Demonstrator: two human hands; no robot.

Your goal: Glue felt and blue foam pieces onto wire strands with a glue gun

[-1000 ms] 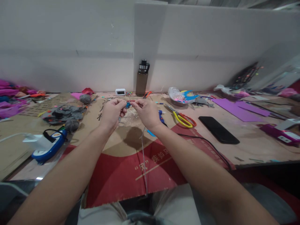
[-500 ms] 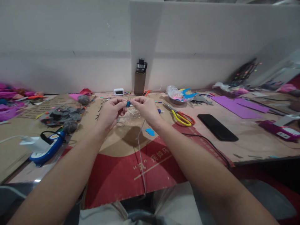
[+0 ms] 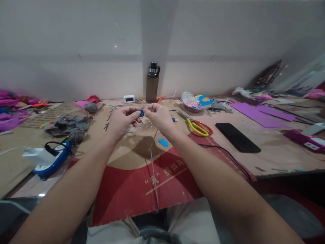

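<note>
My left hand pinches a small dark blue piece between thumb and fingers, above the cardboard. Right against it, the fingertips of my right hand are pressed together. A strand of grey yarn runs up from the cardboard's front edge and disappears under my right hand. The exact grip of the yarn is hidden by the fingers. Below my right wrist lies a light blue cloud-shaped cutout.
A red and brown cardboard sheet covers the table's middle. Scissors, a phone and purple sheets lie to the right. A bottle stands by the wall. Left are a blue power strip and grey yarn balls.
Both hands and the blue piece sit very slightly further right in view, still close together. The fingers have shifted a little around the piece; the camera view has moved slightly.
</note>
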